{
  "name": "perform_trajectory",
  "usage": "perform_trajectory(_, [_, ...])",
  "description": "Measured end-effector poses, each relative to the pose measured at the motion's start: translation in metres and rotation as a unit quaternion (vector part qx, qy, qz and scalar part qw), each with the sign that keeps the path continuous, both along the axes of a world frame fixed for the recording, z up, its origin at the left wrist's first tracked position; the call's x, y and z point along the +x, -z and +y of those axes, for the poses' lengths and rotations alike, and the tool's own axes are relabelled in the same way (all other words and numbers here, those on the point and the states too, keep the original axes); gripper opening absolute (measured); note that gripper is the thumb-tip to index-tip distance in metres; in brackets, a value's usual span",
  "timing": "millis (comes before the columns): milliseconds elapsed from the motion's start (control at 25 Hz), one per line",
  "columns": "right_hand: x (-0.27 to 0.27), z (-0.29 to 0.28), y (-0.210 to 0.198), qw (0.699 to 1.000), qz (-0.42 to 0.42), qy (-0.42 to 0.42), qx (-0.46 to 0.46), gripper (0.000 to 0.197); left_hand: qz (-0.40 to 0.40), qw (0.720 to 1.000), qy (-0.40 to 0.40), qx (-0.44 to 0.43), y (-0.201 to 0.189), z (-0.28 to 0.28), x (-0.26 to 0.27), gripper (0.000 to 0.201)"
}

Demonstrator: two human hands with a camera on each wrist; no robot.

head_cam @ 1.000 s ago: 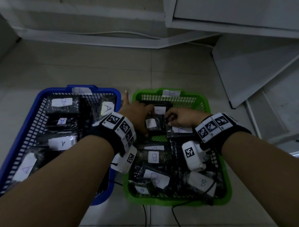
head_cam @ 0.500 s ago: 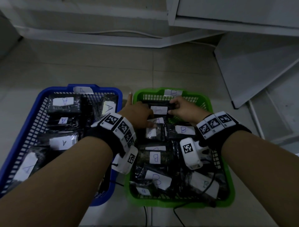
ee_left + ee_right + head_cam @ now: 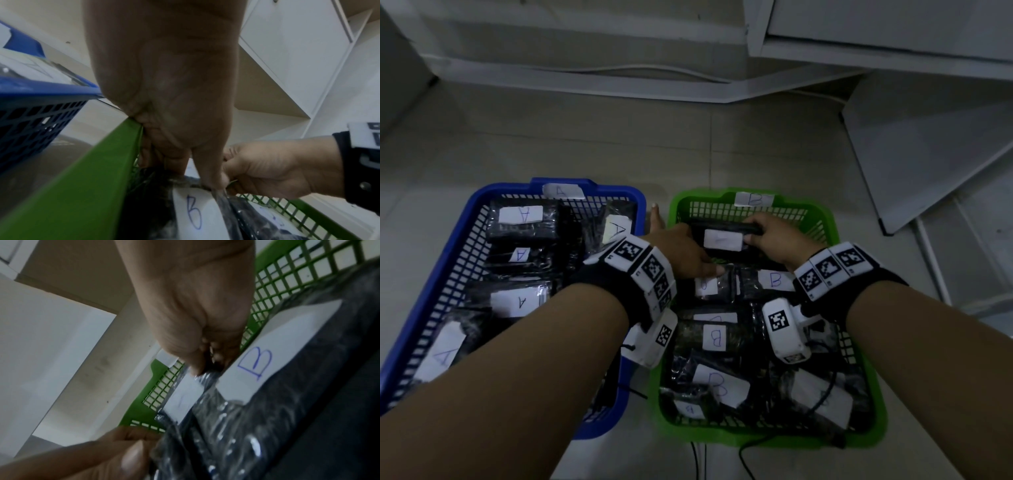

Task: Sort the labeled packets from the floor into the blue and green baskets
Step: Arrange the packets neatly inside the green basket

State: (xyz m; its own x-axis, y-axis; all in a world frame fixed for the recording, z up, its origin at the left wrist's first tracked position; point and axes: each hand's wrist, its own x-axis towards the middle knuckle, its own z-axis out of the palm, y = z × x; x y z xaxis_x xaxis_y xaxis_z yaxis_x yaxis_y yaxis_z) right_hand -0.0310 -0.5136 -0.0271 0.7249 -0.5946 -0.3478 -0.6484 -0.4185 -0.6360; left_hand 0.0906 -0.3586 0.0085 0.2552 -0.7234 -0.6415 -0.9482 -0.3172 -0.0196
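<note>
Both hands are at the far end of the green basket (image 3: 822,219) and hold one black packet with a white label (image 3: 722,240). My left hand (image 3: 688,253) grips its left end, one finger pointing out over the rim. My right hand (image 3: 756,233) pinches its right end. The right wrist view shows my right hand (image 3: 207,366) pinching the packet's clear wrap (image 3: 185,394) beside a B label (image 3: 257,363). In the left wrist view my left hand (image 3: 197,175) reaches down onto black packets by the green rim (image 3: 82,186). The blue basket (image 3: 465,219) holds packets marked A.
The green basket is packed with several black packets marked B (image 3: 715,337), and a tag marked B (image 3: 753,198) sits on its far rim. White panels (image 3: 928,154) lean at the right. A white skirting (image 3: 619,82) runs along the far floor. Black cables (image 3: 746,459) trail near me.
My right hand has left a nearer B packet and taken hold of the far one. Both hands have moved it toward the far wall of the green basket.
</note>
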Motion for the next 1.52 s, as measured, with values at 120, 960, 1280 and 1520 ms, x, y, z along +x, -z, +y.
perform_trajectory(120, [-0.009,-0.01,0.0,0.999,0.001,0.042,-0.018,0.033,0.0,1.0,0.002,0.012,-0.003,-0.001,-0.002,0.059])
perform_trajectory(960, [-0.058,0.021,-0.032,0.937,0.165,-0.247,-0.182,0.054,0.14,0.975,-0.02,-0.173,-0.004,0.027,-0.002,0.037])
perform_trajectory(1280, [-0.092,0.049,-0.059,0.981,0.084,-0.093,-0.148,0.042,0.156,0.951,-0.051,-0.263,-0.028,0.067,-0.039,0.027])
perform_trajectory(1520, [-0.151,0.107,-0.087,0.984,0.065,-0.085,-0.144,0.033,0.235,0.945,-0.035,-0.223,-0.036,0.121,-0.091,0.048])
